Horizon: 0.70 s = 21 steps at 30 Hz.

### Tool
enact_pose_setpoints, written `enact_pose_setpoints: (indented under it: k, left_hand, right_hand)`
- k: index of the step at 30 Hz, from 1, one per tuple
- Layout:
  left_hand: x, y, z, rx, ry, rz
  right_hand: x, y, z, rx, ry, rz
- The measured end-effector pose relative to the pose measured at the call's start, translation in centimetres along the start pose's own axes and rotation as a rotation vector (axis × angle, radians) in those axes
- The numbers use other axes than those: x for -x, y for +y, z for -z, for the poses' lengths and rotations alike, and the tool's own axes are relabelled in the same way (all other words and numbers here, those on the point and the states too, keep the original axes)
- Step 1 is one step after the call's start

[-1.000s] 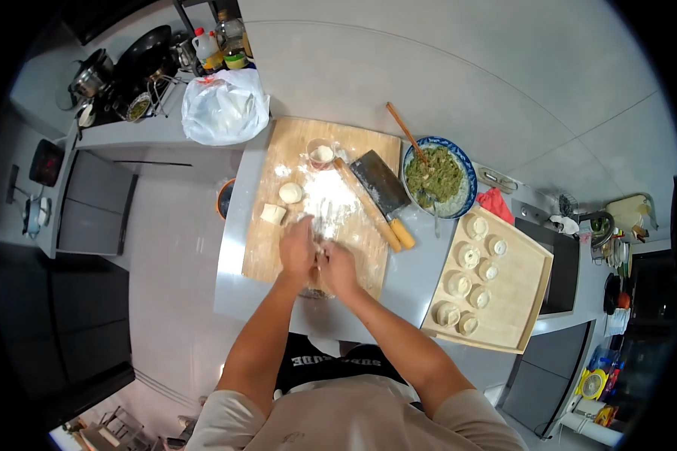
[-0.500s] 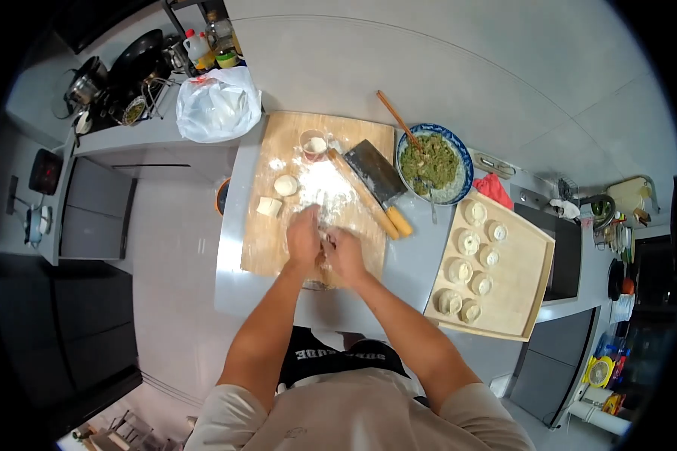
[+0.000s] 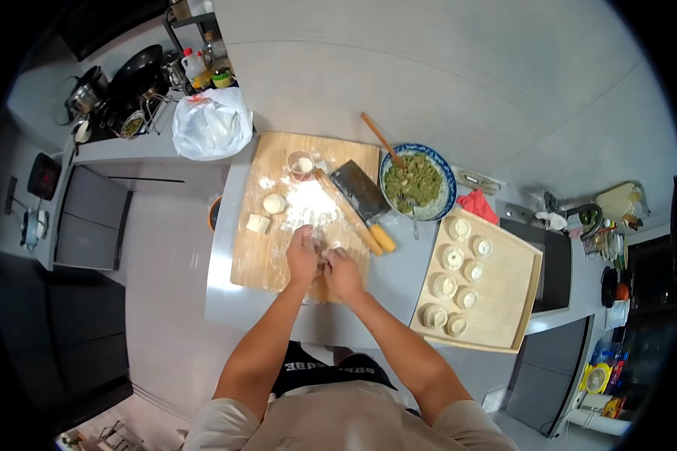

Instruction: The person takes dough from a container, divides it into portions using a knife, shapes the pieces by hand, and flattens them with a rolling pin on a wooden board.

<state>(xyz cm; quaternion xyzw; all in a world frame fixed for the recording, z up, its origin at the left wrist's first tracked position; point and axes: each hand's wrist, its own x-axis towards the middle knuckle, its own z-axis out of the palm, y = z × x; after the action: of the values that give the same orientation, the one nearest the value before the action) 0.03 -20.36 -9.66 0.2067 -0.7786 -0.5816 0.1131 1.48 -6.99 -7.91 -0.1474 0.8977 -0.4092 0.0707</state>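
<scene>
My left hand and my right hand meet low over the front part of a floured wooden board. The fingers of both hands are curled in toward each other. Whatever is between them is hidden and too small to make out. Ahead and to the left of my left hand lie a squarish piece of dough and a round piece of dough. Loose flour is spread beyond my fingers. A rolling pin and a cleaver with a yellowish handle lie on the right of the board.
A small cup stands at the board's back. Right of the board is a blue-rimmed bowl of green filling with a wooden utensil and a spoon. A wooden tray holds several round dough pieces. A white plastic bag sits back left.
The whole view has shifted, so the board, bowl and tray appear lower and slightly further left. My hands stay close together over the board, with the fingers slightly repositioned.
</scene>
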Motion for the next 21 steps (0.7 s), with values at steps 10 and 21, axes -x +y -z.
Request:
enact_pose_setpoints:
  k: [10,21]
  left_hand:
    - [-2.0,-2.8,0.5,-0.484,0.124,-0.466]
    - [-1.5,-2.2,2.9,-0.350,0.054,-0.314]
  right_hand:
    - [-1.3,-0.2,-1.5,-0.108,-0.053,-0.202]
    - [-1.2,-2.2,-2.1,-0.226,0.000,-0.124]
